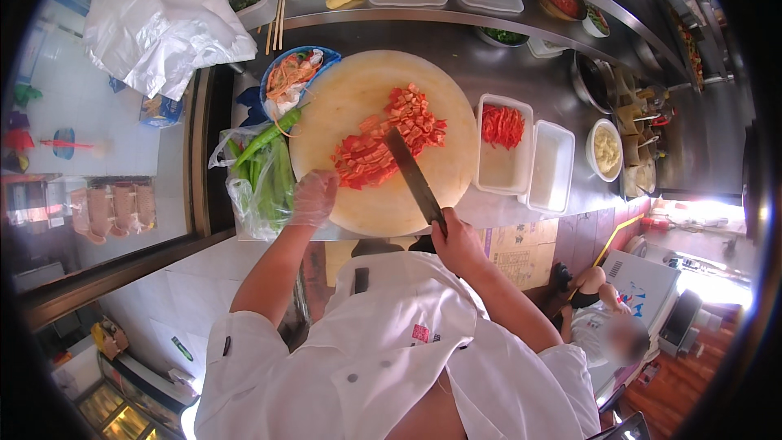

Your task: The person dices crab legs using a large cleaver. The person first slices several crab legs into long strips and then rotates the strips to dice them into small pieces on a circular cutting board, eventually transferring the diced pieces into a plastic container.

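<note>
A round cutting board (391,214) lies on the steel counter, with chopped red pepper pieces (372,156) heaped across its middle. My right hand (458,238) grips the handle of a cleaver (415,180), whose blade tip lies over the pepper. At the board's left edge rests my left hand (314,195) in a clear plastic glove, beside the heap's lower left end; whether its fingers hold a piece is hard to tell. Long green peppers (263,177) lie in a clear plastic bag left of the board. Behind them a blue-rimmed basket (333,56) holds peelings and scraps.
Right of the board stand a white container (504,174) with shredded red pepper, another white container (550,171) and a bowl of pale paste (606,150). A steel shelf (391,14) with trays runs along the back. Plastic bags (165,18) hang upper left. A person (602,324) sits at lower right.
</note>
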Motion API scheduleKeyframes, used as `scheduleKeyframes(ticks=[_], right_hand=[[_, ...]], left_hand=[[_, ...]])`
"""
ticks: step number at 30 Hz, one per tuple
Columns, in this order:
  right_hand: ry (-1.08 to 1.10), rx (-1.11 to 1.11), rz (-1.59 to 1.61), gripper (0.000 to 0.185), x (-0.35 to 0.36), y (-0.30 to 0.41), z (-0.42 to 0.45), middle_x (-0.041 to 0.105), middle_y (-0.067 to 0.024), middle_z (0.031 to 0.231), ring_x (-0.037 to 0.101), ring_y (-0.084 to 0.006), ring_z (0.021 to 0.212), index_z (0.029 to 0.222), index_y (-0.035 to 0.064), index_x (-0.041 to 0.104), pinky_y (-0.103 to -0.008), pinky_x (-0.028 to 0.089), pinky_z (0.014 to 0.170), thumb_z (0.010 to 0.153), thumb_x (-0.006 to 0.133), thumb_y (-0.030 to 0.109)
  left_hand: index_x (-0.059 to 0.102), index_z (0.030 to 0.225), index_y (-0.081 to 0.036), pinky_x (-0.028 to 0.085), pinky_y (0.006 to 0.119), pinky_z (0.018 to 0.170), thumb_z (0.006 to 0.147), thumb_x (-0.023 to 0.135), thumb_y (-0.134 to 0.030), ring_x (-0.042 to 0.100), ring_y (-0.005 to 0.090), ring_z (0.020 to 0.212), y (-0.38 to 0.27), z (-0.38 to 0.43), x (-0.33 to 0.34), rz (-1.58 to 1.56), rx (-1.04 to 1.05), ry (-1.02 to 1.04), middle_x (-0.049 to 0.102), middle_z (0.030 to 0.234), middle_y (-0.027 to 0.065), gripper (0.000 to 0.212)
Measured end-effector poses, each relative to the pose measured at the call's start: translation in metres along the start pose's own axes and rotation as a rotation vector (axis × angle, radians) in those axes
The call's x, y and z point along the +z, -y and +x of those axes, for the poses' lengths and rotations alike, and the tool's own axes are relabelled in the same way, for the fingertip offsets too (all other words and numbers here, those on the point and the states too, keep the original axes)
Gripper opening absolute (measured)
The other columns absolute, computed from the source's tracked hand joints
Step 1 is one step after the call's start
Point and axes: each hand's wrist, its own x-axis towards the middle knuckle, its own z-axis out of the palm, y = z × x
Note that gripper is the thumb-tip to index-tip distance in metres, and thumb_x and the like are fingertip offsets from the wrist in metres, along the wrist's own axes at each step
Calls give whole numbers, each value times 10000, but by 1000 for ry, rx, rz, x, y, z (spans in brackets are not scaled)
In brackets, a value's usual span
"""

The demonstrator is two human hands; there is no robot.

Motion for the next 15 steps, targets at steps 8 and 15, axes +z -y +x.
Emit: scheduleKeyframes(ticks=[8,15], right_hand=[[-31,20,32,196,-7,-9,-2,693,-262,885,677,-509,821,1081,32,515,-590,531,721,1026,608,196],[-54,-15,-13,200,-7,-16,-1,698,-235,897,690,-482,813,1097,45,526,-569,543,705,1027,610,213]], left_hand=[[752,1032,-55,579,449,828,941,735,-193,713,370,934,7,6,0,-184,2,5,730,1057,191,166],[667,1226,-84,586,454,831,899,779,-123,712,353,946,-15,1,5,-145,194,55,692,1137,174,348]])
